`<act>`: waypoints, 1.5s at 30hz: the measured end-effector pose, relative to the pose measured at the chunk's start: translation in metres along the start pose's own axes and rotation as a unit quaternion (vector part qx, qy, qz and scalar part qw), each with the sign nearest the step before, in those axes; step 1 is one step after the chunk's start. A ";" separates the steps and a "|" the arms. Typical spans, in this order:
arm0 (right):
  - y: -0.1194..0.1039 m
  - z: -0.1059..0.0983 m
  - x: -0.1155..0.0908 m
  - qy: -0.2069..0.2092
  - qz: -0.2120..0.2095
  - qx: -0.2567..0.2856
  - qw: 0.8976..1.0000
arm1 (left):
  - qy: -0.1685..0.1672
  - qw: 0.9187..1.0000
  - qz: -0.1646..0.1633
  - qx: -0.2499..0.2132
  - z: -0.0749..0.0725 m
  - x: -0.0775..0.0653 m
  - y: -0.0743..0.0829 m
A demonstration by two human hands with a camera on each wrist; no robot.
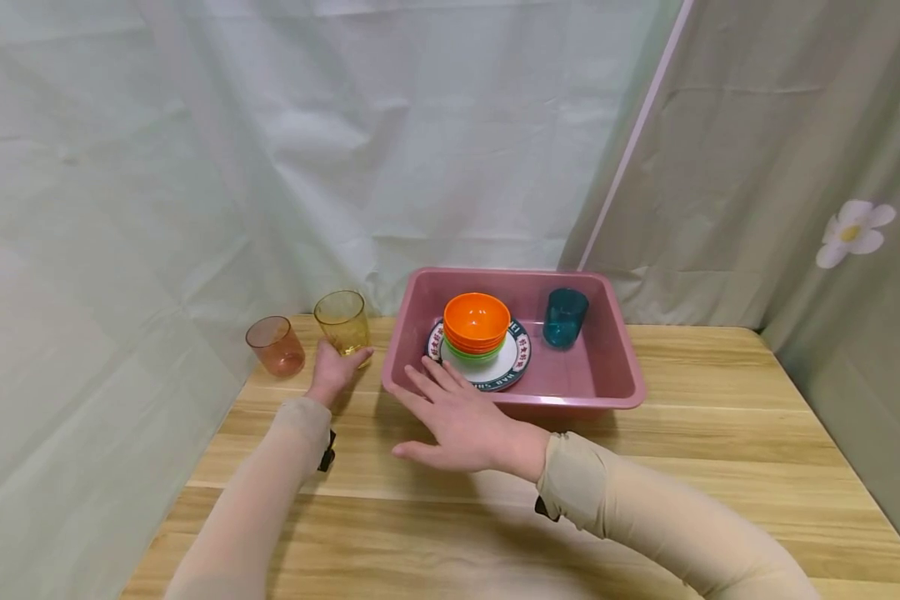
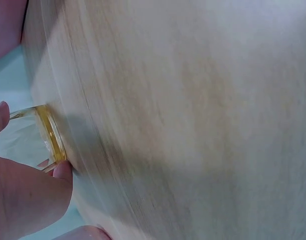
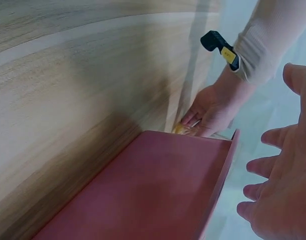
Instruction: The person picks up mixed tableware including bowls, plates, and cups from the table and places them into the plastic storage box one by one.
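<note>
At the left of the table my left hand (image 1: 333, 372) grips a clear yellow glass (image 1: 342, 321) low on its side, thumb and fingers around it. In the left wrist view the yellow glass (image 2: 52, 132) stands near the table surface with the fingertips at its base. My right hand (image 1: 465, 421) is spread flat over the front left rim of a pink basin (image 1: 555, 402), holding nothing. Inside the basin, orange bowls (image 1: 477, 318) are stacked on green bowls (image 1: 474, 356) on a patterned plate (image 1: 504, 379). A teal glass (image 1: 565, 319) stands at the basin's right.
A pinkish-red glass (image 1: 276, 347) stands left of the yellow one, near the table's left edge. Pale curtains (image 1: 435, 142) hang behind the wooden table (image 1: 727, 433) and on both sides.
</note>
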State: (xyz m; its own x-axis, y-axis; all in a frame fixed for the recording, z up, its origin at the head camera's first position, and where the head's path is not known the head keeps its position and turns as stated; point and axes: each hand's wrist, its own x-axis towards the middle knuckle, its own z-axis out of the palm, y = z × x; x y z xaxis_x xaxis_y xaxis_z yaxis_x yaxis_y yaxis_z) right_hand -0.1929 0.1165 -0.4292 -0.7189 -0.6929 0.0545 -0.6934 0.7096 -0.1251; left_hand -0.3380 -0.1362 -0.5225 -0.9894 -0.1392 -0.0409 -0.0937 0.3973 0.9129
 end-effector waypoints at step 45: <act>0.033 -0.033 -0.039 0.026 0.050 0.002 0.998 | -0.088 0.988 0.110 0.065 -0.059 -0.052 0.077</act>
State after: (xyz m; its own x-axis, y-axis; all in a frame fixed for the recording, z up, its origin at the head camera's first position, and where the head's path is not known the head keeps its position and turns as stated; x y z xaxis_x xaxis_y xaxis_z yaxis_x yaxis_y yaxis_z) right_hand -0.1891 0.1712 -0.4029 -0.7862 -0.6111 0.0920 -0.6179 0.7742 -0.1369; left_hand -0.2874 -0.1517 -0.4258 -0.9904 0.1178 0.0726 0.1235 0.5147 0.8485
